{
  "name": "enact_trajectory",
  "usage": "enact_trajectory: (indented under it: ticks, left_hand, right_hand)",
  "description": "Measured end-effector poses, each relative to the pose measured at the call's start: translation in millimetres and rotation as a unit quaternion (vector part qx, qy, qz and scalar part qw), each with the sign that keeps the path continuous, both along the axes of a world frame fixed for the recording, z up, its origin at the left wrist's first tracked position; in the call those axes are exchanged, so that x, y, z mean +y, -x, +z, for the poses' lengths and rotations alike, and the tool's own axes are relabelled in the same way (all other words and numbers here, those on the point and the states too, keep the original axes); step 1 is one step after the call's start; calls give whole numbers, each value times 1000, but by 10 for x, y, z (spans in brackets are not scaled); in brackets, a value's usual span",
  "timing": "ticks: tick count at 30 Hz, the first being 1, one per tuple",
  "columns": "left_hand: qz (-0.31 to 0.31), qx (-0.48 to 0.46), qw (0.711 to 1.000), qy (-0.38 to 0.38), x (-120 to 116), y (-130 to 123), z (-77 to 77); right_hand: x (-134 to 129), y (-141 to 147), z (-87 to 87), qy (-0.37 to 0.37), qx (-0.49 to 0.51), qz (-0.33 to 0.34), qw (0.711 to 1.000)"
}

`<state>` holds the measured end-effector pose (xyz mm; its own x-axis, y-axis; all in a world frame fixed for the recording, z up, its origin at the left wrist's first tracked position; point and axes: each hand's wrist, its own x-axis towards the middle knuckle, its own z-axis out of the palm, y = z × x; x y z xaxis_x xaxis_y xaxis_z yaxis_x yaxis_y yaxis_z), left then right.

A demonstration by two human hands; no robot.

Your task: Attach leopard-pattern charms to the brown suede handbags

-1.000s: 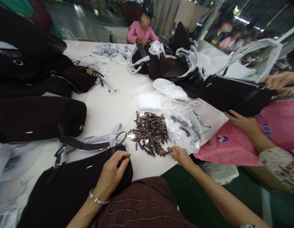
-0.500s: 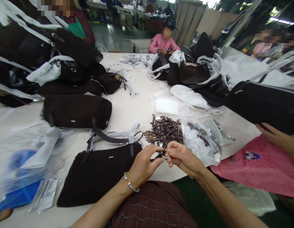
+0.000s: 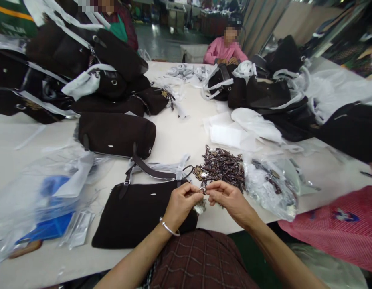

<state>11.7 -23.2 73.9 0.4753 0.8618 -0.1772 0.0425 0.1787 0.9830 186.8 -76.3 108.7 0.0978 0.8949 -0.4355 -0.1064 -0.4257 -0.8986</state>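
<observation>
Between my two hands, low over the table, is a small metal ring. My left hand pinches the ring between thumb and fingertips. My right hand is closed at the ring's right side, fingertips on its edge. Just below the fingers hangs a pale metallic charm, partly hidden. Directly beyond my hands lies a heap of dark braided bag charms with gold-coloured ornaments. A dark handbag lies flat beside and under my left hand, its strap partly wrapped in white.
A second dark bag lies farther back, near a tall bag pile. Clear plastic with charms inside sits right of the heap. White wrapping sheets and more bags lie beyond. A person in pink sits opposite.
The view has swung left, so the table things appear farther right. The ring has tilted and now sits in my left fingertips; a pale charm shows below. The neighbour's hand at right has mostly left view.
</observation>
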Motion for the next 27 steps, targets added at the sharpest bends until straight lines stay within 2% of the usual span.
enact_trajectory:
  ticks: [2, 4, 7, 10, 13, 18, 23, 27]
  left_hand:
    - [4, -56, 991, 124, 32, -3, -52]
    - [15, -105, 975, 195, 58, -9, -91]
    - [27, -153, 949, 275, 92, -7, -121]
    - [28, -182, 931, 316, 124, 14, -142]
    - [15, -191, 930, 312, 151, 40, -167]
    - [1, -173, 949, 262, 202, 80, -191]
    - [-15, -106, 975, 193, 263, 146, -199]
    - [-60, -55, 988, 129, 313, 200, -201]
  right_hand:
    - [20, 35, -54, -1, -45, 9, 999]
    - [43, 87, -118, -8, -74, 11, 997]
    - [83, 162, -196, -19, -102, 1, 995]
    - [122, 195, -239, -7, -87, -8, 996]
    - [152, 193, -283, 11, -66, -13, 998]
    - [173, 180, -372, 17, -19, -29, 999]
    - [209, 198, -378, 16, 14, -40, 999]
    - [250, 247, -338, 44, 67, -55, 995]
